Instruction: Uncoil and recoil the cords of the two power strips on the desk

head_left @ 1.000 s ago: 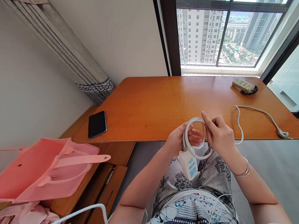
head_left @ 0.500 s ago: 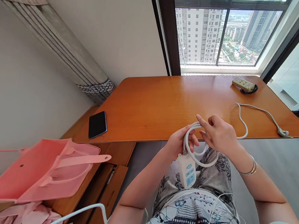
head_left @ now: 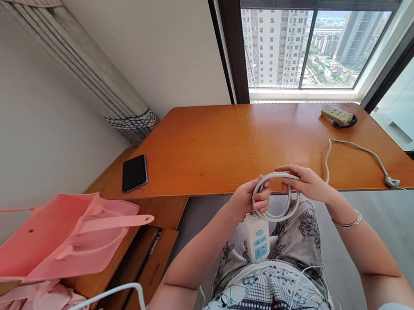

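My left hand (head_left: pixel 250 196) is closed around one side of a coiled white power cord (head_left: pixel 276 218). Below that hand hangs a white power strip (head_left: pixel 257 237) with blue socket faces, tilted above my lap. My right hand (head_left: pixel 304 182) grips the opposite side of the coil, fingers curled over the cord, near the table's front edge. From there the cord's loose end runs across the tabletop to a white plug (head_left: pixel 392 182) at the right edge.
On the wooden table (head_left: pixel 208 145) lie a black phone (head_left: pixel 135 173) at the left and a beige power strip (head_left: pixel 336 115) with a black cord by the window. A pink bag (head_left: pixel 68 238) stands at the lower left, beside wooden drawers (head_left: pixel 154 264).
My right hand has turned and closed on the coil, which is now rounder. The loose cord on the table is drawn closer in, with less slack. My left hand keeps its grip.
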The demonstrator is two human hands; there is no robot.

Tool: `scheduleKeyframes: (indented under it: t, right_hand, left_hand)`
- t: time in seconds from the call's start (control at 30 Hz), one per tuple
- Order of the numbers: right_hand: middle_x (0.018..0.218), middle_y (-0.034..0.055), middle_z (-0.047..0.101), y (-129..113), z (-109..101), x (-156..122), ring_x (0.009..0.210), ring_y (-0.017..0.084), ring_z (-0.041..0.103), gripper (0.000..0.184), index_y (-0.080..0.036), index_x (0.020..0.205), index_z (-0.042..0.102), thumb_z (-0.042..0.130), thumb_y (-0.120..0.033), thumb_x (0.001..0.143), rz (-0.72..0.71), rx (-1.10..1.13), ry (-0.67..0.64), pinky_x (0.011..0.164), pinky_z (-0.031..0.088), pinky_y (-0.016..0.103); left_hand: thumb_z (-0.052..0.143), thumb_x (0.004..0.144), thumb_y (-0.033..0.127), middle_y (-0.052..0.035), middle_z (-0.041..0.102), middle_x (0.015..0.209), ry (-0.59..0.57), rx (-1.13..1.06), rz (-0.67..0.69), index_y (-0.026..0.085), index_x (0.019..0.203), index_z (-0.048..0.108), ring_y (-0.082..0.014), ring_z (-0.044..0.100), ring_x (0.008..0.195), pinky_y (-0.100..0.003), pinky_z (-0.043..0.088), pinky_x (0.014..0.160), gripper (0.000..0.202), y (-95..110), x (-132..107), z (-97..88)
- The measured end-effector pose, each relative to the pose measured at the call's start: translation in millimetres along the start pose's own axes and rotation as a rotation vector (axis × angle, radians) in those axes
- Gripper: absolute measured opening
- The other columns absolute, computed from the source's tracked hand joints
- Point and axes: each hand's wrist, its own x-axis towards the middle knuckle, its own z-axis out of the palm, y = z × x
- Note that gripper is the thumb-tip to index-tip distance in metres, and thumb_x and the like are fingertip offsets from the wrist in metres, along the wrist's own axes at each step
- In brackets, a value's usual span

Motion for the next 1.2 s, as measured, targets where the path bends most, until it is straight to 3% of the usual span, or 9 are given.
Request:
scheduleKeyframes:
  t: [0.17, 0.27, 0.33, 0.43, 0.67, 0.87, 1.03, 1.13, 1.2]
  right_hand:
    - [0.052, -0.0078, 0.049, -5.4, 0.2, 1.1, 0.045, 0.008, 0.047, 0.041, -0.015, 0.097, 0.065, 0.069, -0.053, 0.085, 0.101, 0.388, -0.073, 0.047, 0.042, 0.023]
    - [0.053, -0.0114, 0.036, -5.8, 3.3, 2.8, 0.042, 0.003, 0.028, 0.050, -0.014, 0.094, 0.064, 0.074, -0.060, 0.079, 0.102, 0.611, -0.074, 0.042, 0.028, 0.019]
    - [0.056, -0.0111, 0.034, -4.5, 5.0, 3.6, 0.044, 0.003, 0.024, 0.052, -0.014, 0.093, 0.063, 0.074, -0.062, 0.079, 0.118, 0.699, -0.101, 0.041, 0.025, 0.019]
    - [0.058, -0.0103, 0.034, -1.1, 7.7, 3.4, 0.044, 0.003, 0.025, 0.051, -0.013, 0.091, 0.063, 0.073, -0.062, 0.080, 0.121, 0.697, -0.072, 0.040, 0.027, 0.018]
    - [0.047, -0.0083, 0.046, 0.2, 15.5, 1.6, 0.036, 0.010, 0.044, 0.057, -0.015, 0.086, 0.063, 0.063, -0.072, 0.083, 0.119, 0.565, 0.038, 0.041, 0.049, 0.026]
    - [0.047, -0.0063, 0.052, -1.1, 17.6, -0.2, 0.037, 0.011, 0.052, 0.058, -0.014, 0.087, 0.065, 0.068, -0.072, 0.078, 0.161, 0.617, 0.086, 0.039, 0.048, 0.025]
    - [0.043, -0.0069, 0.049, 0.9, 12.9, -1.7, 0.032, 0.011, 0.047, 0.051, -0.014, 0.088, 0.065, 0.066, -0.065, 0.084, 0.246, 0.782, -0.089, 0.038, 0.049, 0.025]
    - [0.040, -0.0095, 0.040, 3.5, 11.3, 0.6, 0.028, 0.009, 0.036, 0.042, -0.015, 0.085, 0.063, 0.061, -0.057, 0.090, 0.243, 0.937, -0.287, 0.034, 0.044, 0.022]
    - [0.041, -0.0113, 0.034, 5.0, 13.4, 2.0, 0.027, 0.006, 0.028, 0.038, -0.015, 0.085, 0.062, 0.055, -0.051, 0.095, 0.236, 1.037, -0.348, 0.032, 0.039, 0.019]
  left_hand:
    - [0.027, 0.106, 0.037, 0.0108, 0.019, 0.044, -0.066, -0.005, -0.017, 0.018, 0.069, 0.048, -0.0035, 0.008, 0.029, -0.015, 0.023, 0.034, 0.047, 3.9, 0.7, -3.4]
    - [0.032, 0.105, 0.040, 0.0116, 0.016, 0.042, -0.091, 0.008, 0.016, 0.017, 0.071, 0.052, -0.0035, 0.006, 0.030, -0.015, 0.020, 0.035, 0.046, 7.6, 2.1, -4.4]
    - [0.036, 0.104, 0.045, 0.0126, 0.015, 0.042, -0.086, 0.007, 0.020, 0.016, 0.074, 0.054, -0.0030, 0.004, 0.031, -0.015, 0.019, 0.035, 0.045, 9.4, 2.6, -5.4]
    - [0.039, 0.103, 0.047, 0.0134, 0.013, 0.044, -0.071, 0.000, 0.025, 0.017, 0.075, 0.053, -0.0027, 0.002, 0.032, -0.015, 0.018, 0.035, 0.044, 9.5, 2.8, -7.6]
    - [0.050, 0.100, 0.041, 0.0133, 0.010, 0.047, -0.056, 0.008, -0.012, 0.019, 0.069, 0.041, -0.0031, 0.005, 0.031, -0.015, 0.019, 0.035, 0.039, 5.7, 3.0, -7.0]
    - [0.055, 0.097, 0.039, 0.0123, 0.017, 0.045, -0.096, 0.066, 0.017, 0.019, 0.069, 0.043, -0.0036, 0.012, 0.031, -0.015, 0.023, 0.036, 0.036, 8.3, 1.4, -6.2]
    - [0.066, 0.090, 0.042, 0.0138, 0.017, 0.042, -0.220, 0.135, 0.018, 0.019, 0.070, 0.045, -0.0022, 0.007, 0.031, -0.014, 0.021, 0.035, 0.037, 5.0, -0.7, -9.0]
    - [0.068, 0.088, 0.043, 0.0141, 0.017, 0.041, -0.281, 0.124, 0.037, 0.020, 0.069, 0.043, -0.0025, 0.007, 0.030, -0.015, 0.020, 0.034, 0.039, 1.1, -1.9, -6.9]
    - [0.062, 0.092, 0.042, 0.0140, 0.015, 0.041, -0.268, 0.087, 0.057, 0.020, 0.067, 0.039, -0.0028, 0.005, 0.030, -0.015, 0.019, 0.033, 0.041, 0.4, -3.1, -4.7]
